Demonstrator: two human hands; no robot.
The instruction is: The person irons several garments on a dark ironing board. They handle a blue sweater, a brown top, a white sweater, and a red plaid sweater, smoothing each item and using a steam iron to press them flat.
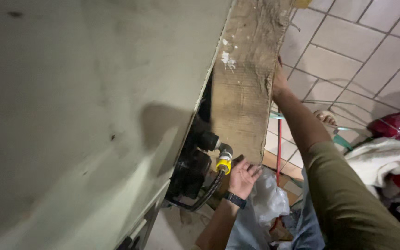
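A rough wooden board (244, 83) leans against the back of a large pale appliance panel (84, 115). My right hand (278, 82) reaches up along the board's right edge and wraps behind it, so its fingers are hidden. My left hand (244, 177), with a dark watch on the wrist, is spread palm up under the board's lower corner. Its fingertips touch the wood and its thumb is beside a yellow hose fitting (223, 165). A black corrugated hose (209, 192) runs down from that fitting, which joins a dark valve body (207, 139).
The floor is pale tiles (348, 46). A white plastic bag (269, 199) lies below my left hand. A red rod (279, 148) stands upright beside the board. White and pink cloth (390, 162) is piled at the right, and a bare foot (325, 118) shows behind my right arm.
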